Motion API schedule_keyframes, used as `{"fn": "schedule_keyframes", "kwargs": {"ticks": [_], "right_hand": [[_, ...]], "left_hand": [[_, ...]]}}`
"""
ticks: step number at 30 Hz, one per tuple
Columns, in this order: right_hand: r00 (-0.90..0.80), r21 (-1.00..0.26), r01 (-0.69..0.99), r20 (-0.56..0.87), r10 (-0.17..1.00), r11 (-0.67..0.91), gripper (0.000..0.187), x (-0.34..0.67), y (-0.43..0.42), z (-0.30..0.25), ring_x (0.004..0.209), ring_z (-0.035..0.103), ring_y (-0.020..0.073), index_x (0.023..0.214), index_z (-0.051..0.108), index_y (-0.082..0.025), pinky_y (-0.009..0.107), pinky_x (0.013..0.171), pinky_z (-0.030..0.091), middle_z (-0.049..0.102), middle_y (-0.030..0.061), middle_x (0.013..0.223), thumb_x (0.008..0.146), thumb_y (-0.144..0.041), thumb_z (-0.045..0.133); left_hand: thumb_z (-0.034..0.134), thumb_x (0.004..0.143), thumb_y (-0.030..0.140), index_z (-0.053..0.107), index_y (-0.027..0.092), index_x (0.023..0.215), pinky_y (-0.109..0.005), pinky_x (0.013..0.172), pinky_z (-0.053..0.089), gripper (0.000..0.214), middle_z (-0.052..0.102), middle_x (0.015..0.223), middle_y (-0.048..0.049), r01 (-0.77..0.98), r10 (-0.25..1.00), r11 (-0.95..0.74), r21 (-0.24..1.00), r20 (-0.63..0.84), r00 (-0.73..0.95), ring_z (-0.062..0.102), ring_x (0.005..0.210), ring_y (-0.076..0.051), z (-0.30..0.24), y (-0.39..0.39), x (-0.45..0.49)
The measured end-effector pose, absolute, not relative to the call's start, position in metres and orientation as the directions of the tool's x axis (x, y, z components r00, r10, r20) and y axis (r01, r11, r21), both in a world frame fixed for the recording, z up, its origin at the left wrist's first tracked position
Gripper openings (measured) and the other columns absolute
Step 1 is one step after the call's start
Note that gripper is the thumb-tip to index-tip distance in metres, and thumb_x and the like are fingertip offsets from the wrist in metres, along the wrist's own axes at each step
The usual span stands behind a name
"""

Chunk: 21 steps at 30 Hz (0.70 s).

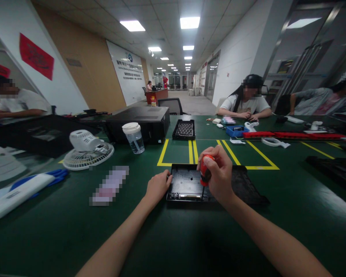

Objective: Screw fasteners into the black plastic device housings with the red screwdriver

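Observation:
A black plastic panel [184, 179] lies flat on the green table, with a metallic strip [189, 196] along its near edge. My left hand [158, 184] grips the panel's left edge, its fingertips partly hidden. Closed around the red handle of a screwdriver [205, 173] is my right hand [221, 175]. The screwdriver stands nearly upright, its shaft reaching down to the panel's near edge, right of the strip. Whether a screw sits under the tip is too small to tell. Part of the panel's right side is hidden behind my right hand and wrist.
Beyond the panel stands a black tray [184, 130] of small parts. To the left are a lidded cup [134, 137], a black computer case [138, 119], a white fan [88, 150] and a blurred-out phone-like object [111, 185]. A blue box [236, 130] sits at the right, near seated people.

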State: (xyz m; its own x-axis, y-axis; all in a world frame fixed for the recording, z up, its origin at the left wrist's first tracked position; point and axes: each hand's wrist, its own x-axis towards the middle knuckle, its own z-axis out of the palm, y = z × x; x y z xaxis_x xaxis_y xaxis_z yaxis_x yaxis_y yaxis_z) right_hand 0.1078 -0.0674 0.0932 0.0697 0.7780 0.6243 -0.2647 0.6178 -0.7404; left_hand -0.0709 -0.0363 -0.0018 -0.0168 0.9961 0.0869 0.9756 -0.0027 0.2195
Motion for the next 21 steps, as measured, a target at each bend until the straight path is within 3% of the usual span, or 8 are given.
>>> {"fn": "schedule_keyframes", "kwargs": {"ticks": [10, 21], "right_hand": [[0.153, -0.740, -0.212, 0.620, 0.769, 0.639, 0.013, 0.1062, -0.0675, 0.0935, 0.053, 0.048, 0.0076, 0.070, 0.042, -0.019, 0.023, 0.051, 0.042, 0.048, -0.0030, 0.070, 0.077, -0.016, 0.053], [0.104, -0.778, -0.325, 0.536, 0.837, 0.538, 0.012, 0.1074, -0.0678, 0.0963, 0.047, 0.052, 0.0089, 0.082, 0.037, -0.021, 0.023, 0.049, 0.042, 0.060, -0.0036, 0.069, 0.081, -0.021, 0.049]], "left_hand": [[0.033, 0.087, 0.043, 0.054, 0.024, 0.098, -0.026, 0.068, 0.043, 0.031, 0.065, 0.087, -0.0048, 0.979, 0.996, -0.006, 0.202, 0.093, -0.014, 0.061, 0.080, -0.018, -0.0039, -0.0350, -0.0714], [0.034, 0.087, 0.043, 0.053, 0.023, 0.096, -0.027, 0.066, 0.043, 0.029, 0.066, 0.084, -0.0041, 0.976, 0.994, -0.025, 0.218, 0.112, 0.001, 0.062, 0.079, -0.019, -0.0066, -0.0342, -0.0730]]}}
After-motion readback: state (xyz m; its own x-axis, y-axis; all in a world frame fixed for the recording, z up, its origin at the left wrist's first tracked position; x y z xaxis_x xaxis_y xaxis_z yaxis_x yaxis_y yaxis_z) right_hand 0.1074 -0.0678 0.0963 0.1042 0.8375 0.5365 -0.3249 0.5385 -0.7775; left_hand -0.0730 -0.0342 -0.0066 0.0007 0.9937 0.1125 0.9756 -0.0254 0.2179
